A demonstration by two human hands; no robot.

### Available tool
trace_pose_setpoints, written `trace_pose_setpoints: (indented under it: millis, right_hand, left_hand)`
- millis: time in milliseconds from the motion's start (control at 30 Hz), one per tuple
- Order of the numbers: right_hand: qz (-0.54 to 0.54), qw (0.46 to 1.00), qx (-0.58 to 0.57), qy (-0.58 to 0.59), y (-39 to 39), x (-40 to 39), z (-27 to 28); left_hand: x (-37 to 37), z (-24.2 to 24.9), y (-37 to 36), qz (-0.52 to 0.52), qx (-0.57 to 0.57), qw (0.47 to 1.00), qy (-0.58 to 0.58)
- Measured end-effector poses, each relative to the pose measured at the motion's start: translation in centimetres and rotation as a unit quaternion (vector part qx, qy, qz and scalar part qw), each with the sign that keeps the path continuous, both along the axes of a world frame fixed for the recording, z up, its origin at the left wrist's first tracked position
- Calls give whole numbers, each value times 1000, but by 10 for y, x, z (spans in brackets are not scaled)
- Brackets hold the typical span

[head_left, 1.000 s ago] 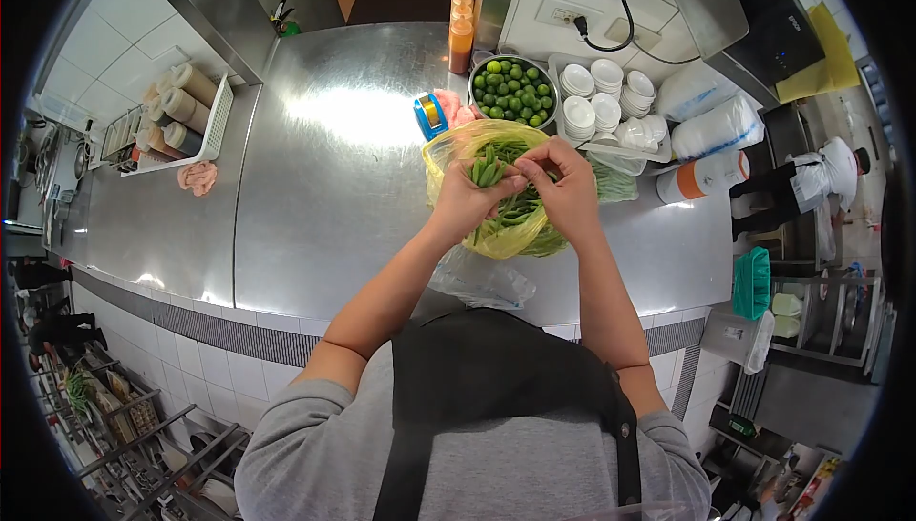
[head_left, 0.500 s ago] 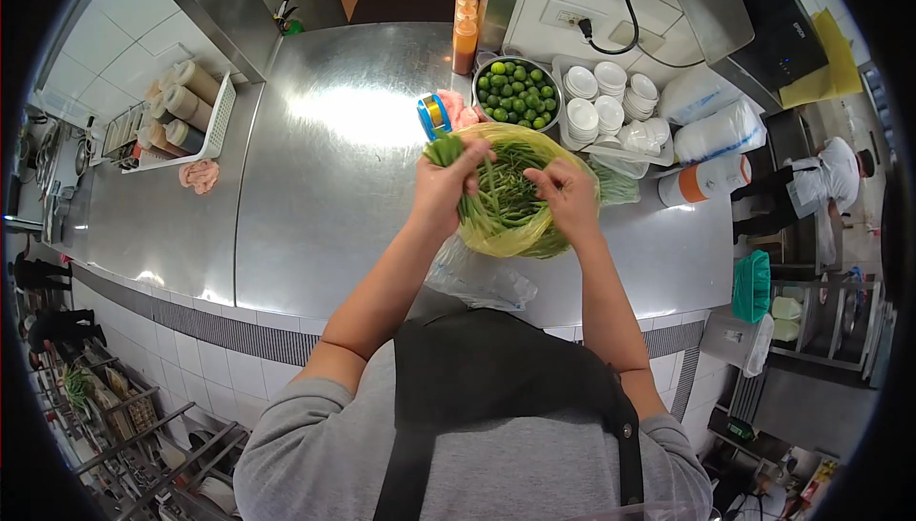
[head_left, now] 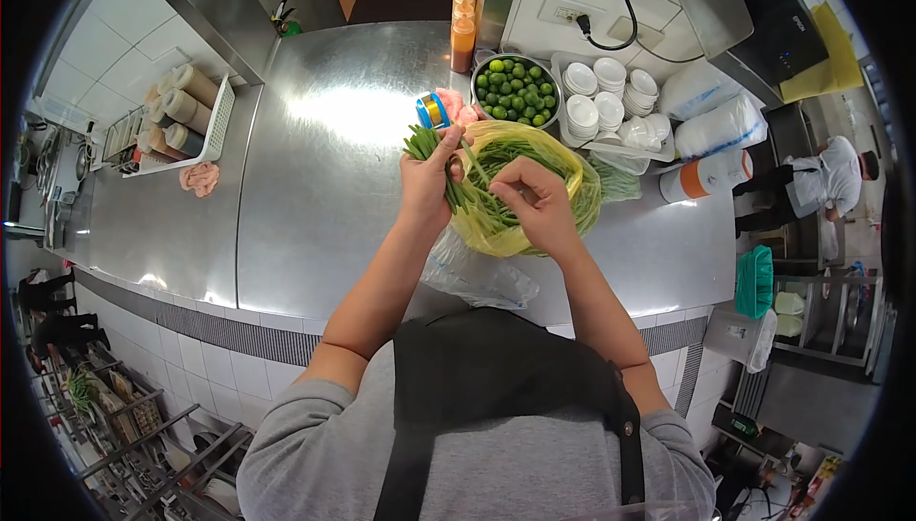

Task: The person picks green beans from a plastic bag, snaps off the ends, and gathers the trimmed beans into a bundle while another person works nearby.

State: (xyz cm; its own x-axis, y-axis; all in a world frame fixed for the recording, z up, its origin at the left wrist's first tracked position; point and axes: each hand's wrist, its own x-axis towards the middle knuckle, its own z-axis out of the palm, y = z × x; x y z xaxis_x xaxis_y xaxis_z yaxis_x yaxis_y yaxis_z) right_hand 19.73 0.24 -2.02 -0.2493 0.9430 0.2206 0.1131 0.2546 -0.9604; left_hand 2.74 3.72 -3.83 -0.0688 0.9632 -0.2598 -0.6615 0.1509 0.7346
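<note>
My left hand (head_left: pixel 429 177) is closed round a bunch of green stalks (head_left: pixel 420 143), their ends sticking out past the thumb on the left. A yellow plastic bag (head_left: pixel 583 174) stands open on the steel counter, with many more long green stalks (head_left: pixel 510 147) inside. Over the bag's mouth, my right hand (head_left: pixel 537 201) has thumb and forefinger pinched together near a single stalk that slants from the left hand; the fingertips are too small to make out clearly. Clear plastic (head_left: pixel 477 273) lies crumpled below the bag. A blue tape roll (head_left: pixel 432 111) sits just above the left hand.
Behind the bag are a bowl of limes (head_left: pixel 516 92), orange squeeze bottles (head_left: pixel 463 42) and a tray of white cups (head_left: pixel 609 113). A white basket of bottles (head_left: pixel 218 123) stands at left on the counter (head_left: pixel 315 197). At far right is a person (head_left: pixel 828 177).
My right hand has moved left and slightly down, closer to the left hand. The left hand has shifted slightly left, and its bunch of stalks now fans out to the left.
</note>
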Motion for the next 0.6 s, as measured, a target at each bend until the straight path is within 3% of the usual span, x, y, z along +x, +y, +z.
trace_pose_setpoints:
  millis: [133,200,233,300,400,600]
  right_hand:
    - [16,999,-1,36,1,4,19]
    - [-83,993,-19,-84,11,13,8]
    - [-85,993,-20,-84,16,18,1]
    - [-71,951,-63,-293,24,25,-13]
    - [-22,956,-31,-291,12,11,-32]
    - [-63,966,-66,-243,6,10,-39]
  left_hand:
    - [-4,-8,4,21,-46,998,-35]
    - [-9,-13,3,13,-54,997,-52]
    - [-9,-14,3,6,-61,996,-69]
    - [-6,-9,3,15,-83,992,-92]
    - [-4,0,2,21,-102,990,-100]
    - [-7,-10,2,-30,-87,992,-87]
